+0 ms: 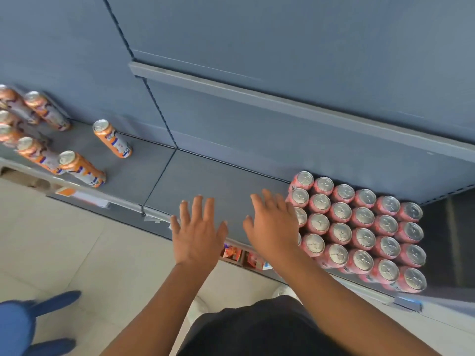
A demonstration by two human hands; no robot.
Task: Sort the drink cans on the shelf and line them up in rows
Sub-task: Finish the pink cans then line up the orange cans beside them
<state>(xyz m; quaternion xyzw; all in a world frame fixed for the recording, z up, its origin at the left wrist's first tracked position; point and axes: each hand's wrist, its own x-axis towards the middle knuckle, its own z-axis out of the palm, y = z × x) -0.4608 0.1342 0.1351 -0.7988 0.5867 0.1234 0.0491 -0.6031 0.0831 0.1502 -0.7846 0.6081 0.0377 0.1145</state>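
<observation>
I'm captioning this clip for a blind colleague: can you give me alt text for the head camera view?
A person's open left hand and right hand hover over a grey shelf, holding nothing. To the right, pink cans stand packed in tidy rows; to the far left, orange cans stand loosely scattered.

- The shelf [205, 181] was a uniform matte grey-blue; its back panel [282, 34] matched.
- The pink cans [359, 227] at the shelf's right end had pink-red bodies and plain silver lids.
- The orange cans [113, 138] at its left end carried orange and white areas with blue markings.
- The floor [77, 253] was pale beige tile.
</observation>
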